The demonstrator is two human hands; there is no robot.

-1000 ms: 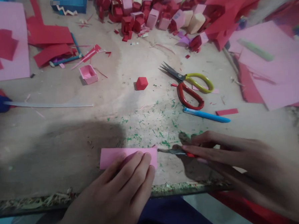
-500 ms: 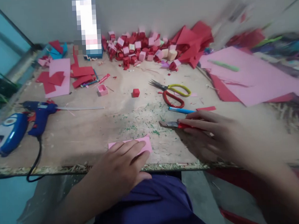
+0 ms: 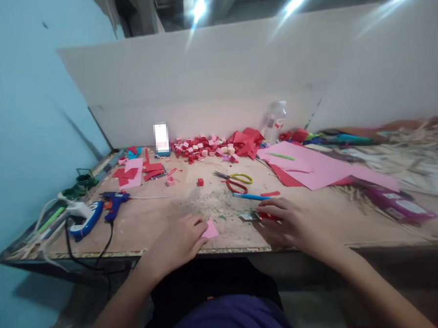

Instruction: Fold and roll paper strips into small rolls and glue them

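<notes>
My left hand point(image 3: 186, 235) rests at the table's front edge, fingers together on a small piece of pink paper point(image 3: 210, 229). Most of that paper is hidden under the hand. To the right, my right hand point(image 3: 286, 220) has its fingers around the red handle of a utility knife point(image 3: 248, 216), whose blade points left, low over the tabletop. Just beyond it lie a blue pen point(image 3: 252, 196) and a narrow red paper strip point(image 3: 271, 194). Scissors point(image 3: 234, 181) with yellow and red handles lie farther back, near a small red cube point(image 3: 200, 182).
A pile of red and pink paper cubes point(image 3: 199, 148) lies against the back wall. On the left are a blue glue gun point(image 3: 114, 203) with its cable and a power strip point(image 3: 88, 222). Pink sheets point(image 3: 310, 166) and a purple package point(image 3: 399, 206) lie on the right.
The view has tilted up and pulled back, showing more wall and ceiling lights. My left hand now covers more of the pink paper. My right hand remains at the knife.
</notes>
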